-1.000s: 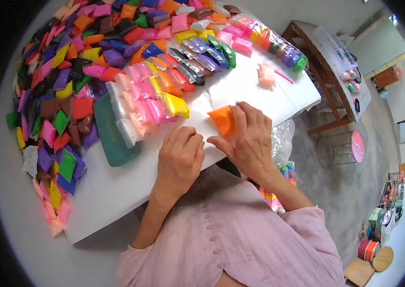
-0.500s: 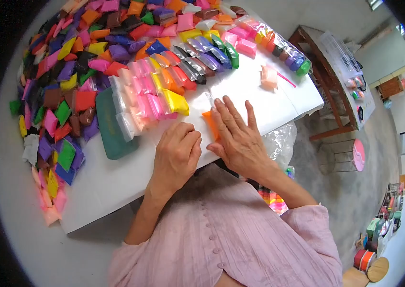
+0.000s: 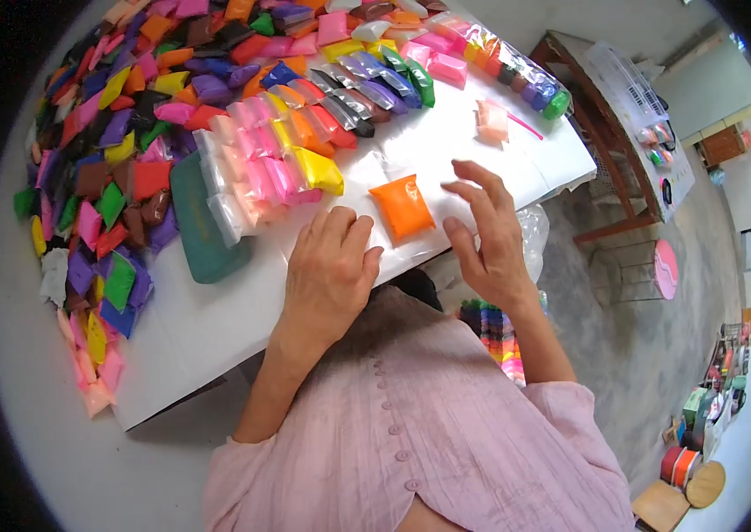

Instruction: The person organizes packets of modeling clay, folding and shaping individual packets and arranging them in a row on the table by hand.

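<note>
An orange packet of soft clay-like filling (image 3: 403,208) lies on the white tabletop (image 3: 473,182), between my two hands. My right hand (image 3: 489,244) hovers just right of it with spread, bent fingers and holds nothing. To the left of the packet, my left hand (image 3: 331,266) rests at the table edge, fingers loosely bent and thumb apart; nothing shows in it. Beyond the left hand are overlapping rows of clear-wrapped packets, with a yellow packet (image 3: 317,171) nearest and pale pink packets (image 3: 226,191) at the left end.
A dark green case (image 3: 202,222) sits beside the rows. Loose coloured packets (image 3: 118,182) are heaped on the left. Toward the right are a peach packet (image 3: 492,121), a pink stick (image 3: 524,126) and a long bag of coloured pieces (image 3: 508,71). A stool (image 3: 664,269) stands on the floor.
My right hand has lifted off the orange packet and moved right, uncovering it. My left hand has loosened a little and stays close to the same spot.
</note>
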A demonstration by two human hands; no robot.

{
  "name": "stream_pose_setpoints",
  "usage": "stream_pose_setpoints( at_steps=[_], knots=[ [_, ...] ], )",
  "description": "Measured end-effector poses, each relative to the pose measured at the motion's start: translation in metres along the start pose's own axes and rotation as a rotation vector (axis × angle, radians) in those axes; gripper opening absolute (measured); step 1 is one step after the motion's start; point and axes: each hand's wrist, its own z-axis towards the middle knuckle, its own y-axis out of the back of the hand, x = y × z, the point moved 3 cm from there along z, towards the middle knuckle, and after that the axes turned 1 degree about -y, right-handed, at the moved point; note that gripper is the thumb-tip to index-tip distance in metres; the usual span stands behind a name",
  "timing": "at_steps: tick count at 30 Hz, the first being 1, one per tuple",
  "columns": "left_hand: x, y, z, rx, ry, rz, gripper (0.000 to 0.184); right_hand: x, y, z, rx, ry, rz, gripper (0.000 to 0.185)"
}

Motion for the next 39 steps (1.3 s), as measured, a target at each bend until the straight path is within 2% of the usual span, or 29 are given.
stream_pose_setpoints(
  at_steps=[3,9,19,27,30,31,34,35,38,39],
  knots=[
    [-0.008,-0.008,0.004,0.003,-0.001,0.035,0.028,-0.005,-0.008,-0.010,-0.023,0.113,-0.272,0.028],
    [-0.009,-0.028,0.010,-0.042,-0.047,0.054,0.021,-0.001,-0.016,-0.010,-0.076,0.206,-0.404,0.023],
    [-0.010,-0.037,0.013,-0.089,-0.151,0.120,0.013,-0.002,-0.027,-0.014,-0.133,0.238,-0.436,0.013],
    [-0.012,-0.034,0.012,-0.100,-0.091,0.088,0.013,0.008,-0.024,-0.019,-0.200,0.161,-0.383,0.015],
    [-0.012,-0.026,0.006,-0.173,-0.084,0.096,0.015,0.008,-0.010,-0.024,-0.210,-0.021,-0.027,0.015],
    [-0.013,-0.024,0.003,-0.213,-0.083,0.102,0.017,0.014,-0.002,-0.022,-0.190,-0.207,0.122,0.019],
    [-0.016,-0.019,-0.002,-0.276,-0.147,0.115,0.024,0.004,-0.007,-0.017,-0.001,-0.547,0.557,0.027],
    [-0.016,-0.017,-0.003,-0.277,-0.162,0.121,0.026,0.009,-0.010,-0.011,0.062,-0.623,0.830,0.035],
    [-0.011,-0.014,-0.004,-0.307,-0.184,0.128,0.028,0.009,-0.015,-0.002,0.154,-0.668,0.972,0.030],
    [-0.007,-0.013,-0.003,-0.332,-0.174,0.124,0.027,0.008,-0.019,0.002,0.094,-0.586,0.907,0.028]
  ],
)
